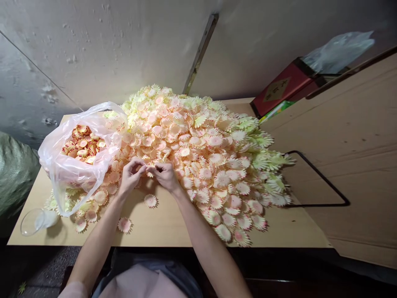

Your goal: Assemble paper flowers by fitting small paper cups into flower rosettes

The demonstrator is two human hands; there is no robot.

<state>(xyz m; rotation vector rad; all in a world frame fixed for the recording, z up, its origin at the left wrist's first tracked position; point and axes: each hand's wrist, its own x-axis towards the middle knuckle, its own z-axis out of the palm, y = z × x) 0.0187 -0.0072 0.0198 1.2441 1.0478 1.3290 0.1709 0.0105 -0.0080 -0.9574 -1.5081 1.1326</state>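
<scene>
My left hand (133, 174) and my right hand (163, 171) meet fingertip to fingertip at the near edge of a big heap of artificial flower heads (214, 157). Both are closed in a pinch. Whatever sits between the fingers is too small and too covered to name. The heap's flowers are pale pink and cream, with greenish ones toward the back and right. Just below my hands a loose flower (151, 201) lies on the table, and another flower (125, 225) is nearer the front edge, beside my left forearm.
A plastic bag (56, 157) of red-edged flowers stands open at left, near a clear cup (32, 222). The table (155, 231) backs onto a wall. At right are a red box (282, 89), cardboard (350, 157) and a black metal frame (322, 176).
</scene>
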